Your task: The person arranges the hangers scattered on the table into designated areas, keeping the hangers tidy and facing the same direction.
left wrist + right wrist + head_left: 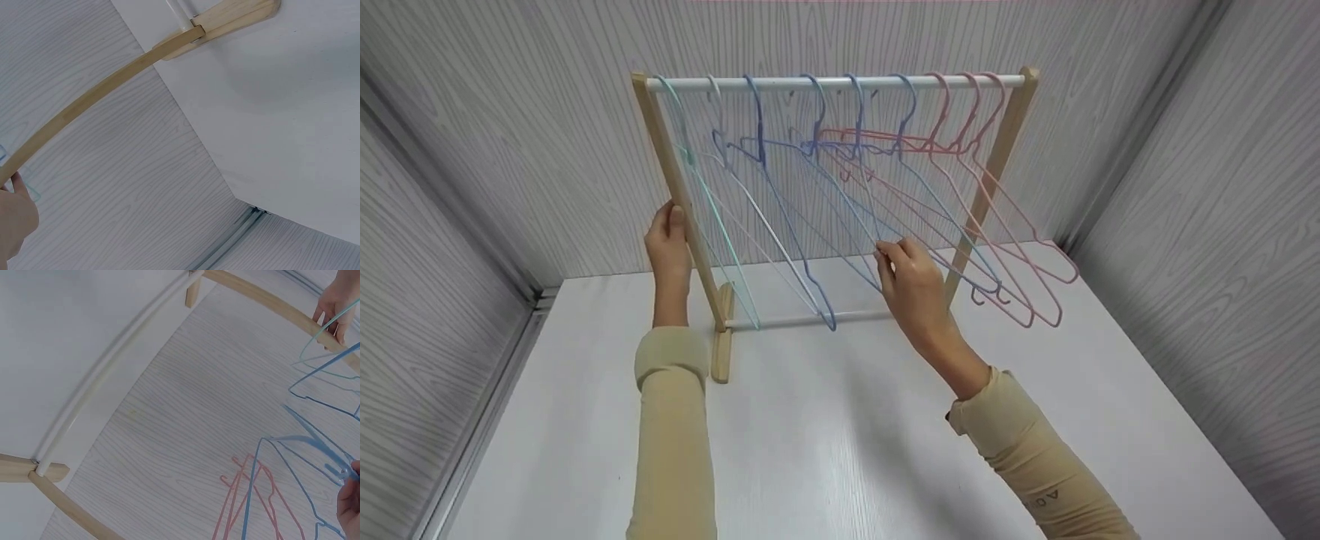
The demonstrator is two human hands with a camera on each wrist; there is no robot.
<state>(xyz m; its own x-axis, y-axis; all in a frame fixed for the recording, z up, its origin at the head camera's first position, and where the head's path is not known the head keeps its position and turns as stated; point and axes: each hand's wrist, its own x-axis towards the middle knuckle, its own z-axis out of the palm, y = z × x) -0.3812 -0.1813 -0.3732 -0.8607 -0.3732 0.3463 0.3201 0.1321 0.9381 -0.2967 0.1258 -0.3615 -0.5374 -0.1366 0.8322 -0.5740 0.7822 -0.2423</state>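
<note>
A clothes rack with a white top rail [781, 83] and wooden posts stands on the table. My left hand [667, 244] holds the left wooden post [662, 142] partway up, its fingers wrapping the post's edge in the right wrist view. With thumb and fingertips, my right hand [915, 289] pinches a blue hanger [315, 441] by its sloping arm, in the middle of the row. Several blue hangers hang from the rail. At the left end are a turquoise hanger [726, 246] and a white hanger [769, 229]; three pink hangers [1005, 193] hang together at the right end.
A white lower bar [840, 318] joins the posts near the tabletop, above a wooden foot [721, 360] on the left. Grey wood-grain panels [547, 150] enclose the white table [810, 450] at the back and both sides. The right wooden post [1001, 154] stands behind the pink hangers.
</note>
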